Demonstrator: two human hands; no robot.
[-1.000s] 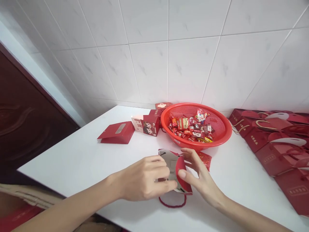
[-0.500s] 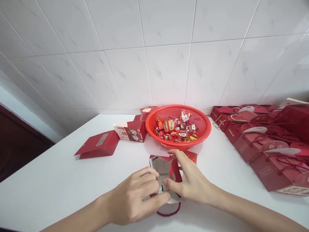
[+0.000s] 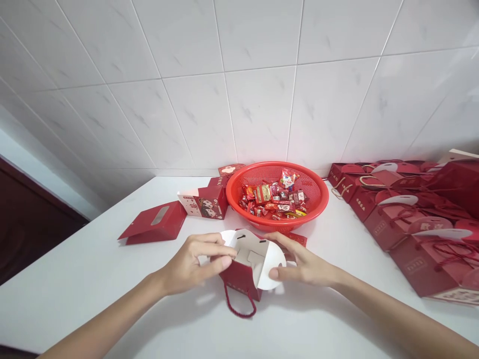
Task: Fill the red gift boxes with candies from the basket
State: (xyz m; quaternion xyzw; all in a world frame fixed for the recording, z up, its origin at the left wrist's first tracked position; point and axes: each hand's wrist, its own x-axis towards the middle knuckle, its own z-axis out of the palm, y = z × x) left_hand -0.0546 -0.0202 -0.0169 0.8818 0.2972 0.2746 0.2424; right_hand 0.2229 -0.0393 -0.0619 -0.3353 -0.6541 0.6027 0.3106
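Just in front of the round red perforated plastic basket (image 3: 276, 224), the open-topped dark-red cardboard box (image 3: 238, 275) with white insides and red cord handle (image 3: 239, 315) sits upright. The half-curled left hand (image 3: 190, 264) is at its left flap (image 3: 228, 238), its hold unclear, while the loosely curled right hand (image 3: 305, 267) holds the right flap (image 3: 275, 257) between thumb and fingers.

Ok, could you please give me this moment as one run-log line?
left hand: at left flap of red box | right hand: on right flap | box: open-topped | basket: behind, holds sweets
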